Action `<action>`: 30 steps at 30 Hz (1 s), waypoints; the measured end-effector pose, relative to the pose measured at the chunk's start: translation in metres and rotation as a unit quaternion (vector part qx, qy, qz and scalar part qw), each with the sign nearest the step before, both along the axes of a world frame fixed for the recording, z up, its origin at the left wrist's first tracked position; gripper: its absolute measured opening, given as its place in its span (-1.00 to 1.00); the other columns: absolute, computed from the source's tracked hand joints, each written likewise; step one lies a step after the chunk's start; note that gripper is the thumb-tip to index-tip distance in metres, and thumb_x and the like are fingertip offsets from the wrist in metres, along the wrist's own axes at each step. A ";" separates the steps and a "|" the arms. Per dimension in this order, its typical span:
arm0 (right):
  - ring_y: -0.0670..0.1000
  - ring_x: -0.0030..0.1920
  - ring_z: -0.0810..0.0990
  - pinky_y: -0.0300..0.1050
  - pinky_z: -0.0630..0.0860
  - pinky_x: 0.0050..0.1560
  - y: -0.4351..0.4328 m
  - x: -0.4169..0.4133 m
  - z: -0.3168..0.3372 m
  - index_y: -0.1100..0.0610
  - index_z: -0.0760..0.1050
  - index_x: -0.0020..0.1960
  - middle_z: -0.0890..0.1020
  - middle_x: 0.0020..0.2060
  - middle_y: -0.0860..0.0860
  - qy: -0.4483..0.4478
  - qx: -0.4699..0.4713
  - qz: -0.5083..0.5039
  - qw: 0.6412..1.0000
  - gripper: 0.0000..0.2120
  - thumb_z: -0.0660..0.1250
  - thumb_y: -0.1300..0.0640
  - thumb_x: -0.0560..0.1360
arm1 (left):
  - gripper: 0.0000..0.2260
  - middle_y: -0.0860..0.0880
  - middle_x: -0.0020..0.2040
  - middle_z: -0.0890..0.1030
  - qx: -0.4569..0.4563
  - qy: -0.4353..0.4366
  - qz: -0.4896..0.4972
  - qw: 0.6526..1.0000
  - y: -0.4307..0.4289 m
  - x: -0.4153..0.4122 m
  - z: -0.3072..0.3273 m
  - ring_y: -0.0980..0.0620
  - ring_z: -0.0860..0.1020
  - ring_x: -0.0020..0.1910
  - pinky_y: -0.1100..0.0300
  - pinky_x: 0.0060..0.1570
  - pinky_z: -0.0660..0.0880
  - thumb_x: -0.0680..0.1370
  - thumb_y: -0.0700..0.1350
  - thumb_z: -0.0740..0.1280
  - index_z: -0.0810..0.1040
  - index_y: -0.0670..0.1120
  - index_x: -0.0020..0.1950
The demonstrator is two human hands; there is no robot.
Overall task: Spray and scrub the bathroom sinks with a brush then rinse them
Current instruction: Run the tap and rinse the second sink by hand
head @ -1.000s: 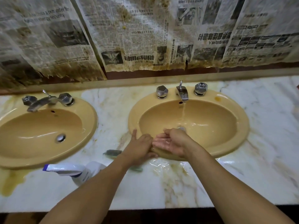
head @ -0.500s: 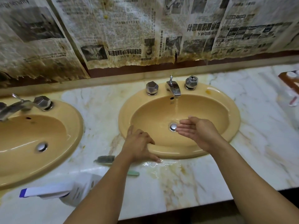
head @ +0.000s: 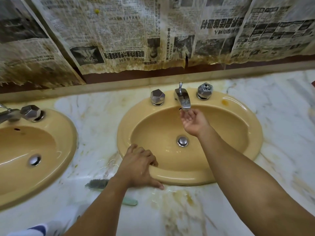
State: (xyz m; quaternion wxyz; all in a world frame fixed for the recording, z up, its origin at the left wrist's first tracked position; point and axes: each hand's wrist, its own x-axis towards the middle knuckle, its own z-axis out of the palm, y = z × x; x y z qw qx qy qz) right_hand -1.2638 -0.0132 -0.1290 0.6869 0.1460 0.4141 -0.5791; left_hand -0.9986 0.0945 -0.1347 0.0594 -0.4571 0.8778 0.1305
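Two tan oval sinks are set in a marble counter. The right sink [head: 238, 126] has a chrome spout [head: 183, 100] with a knob on each side. My right hand [head: 192, 120] is cupped palm up just under the spout, holding nothing. My left hand [head: 138, 169] rests on the sink's front-left rim, fingers curled over its inner edge and thumb on the counter. The brush [head: 97, 183] lies on the counter, its green handle partly hidden by my left forearm. The spray bottle [head: 39, 229] is blurred at the bottom left edge.
The left sink [head: 56, 133] with its knob [head: 30, 112] lies at the left edge. Stained newspaper [head: 153, 31] covers the wall behind. The marble counter [head: 281, 116] is wet and yellow-stained in front of the right sink.
My right hand rose from the front of the basin, past the drain, up to the spout. The camera moved closer and shifted right. My left hand stayed on the rim.
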 end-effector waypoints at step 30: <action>0.30 0.02 0.71 0.06 0.67 0.09 0.171 0.018 0.113 0.46 0.59 0.05 0.69 -0.05 0.37 0.419 -0.068 0.335 0.841 -0.57 0.21 0.07 0.71 | -0.27 0.07 -0.02 0.66 -0.067 0.029 -0.105 0.992 0.026 -0.028 -0.016 -0.04 0.63 -0.06 0.08 -0.08 0.49 0.46 0.61 0.05 0.55 0.04 0.16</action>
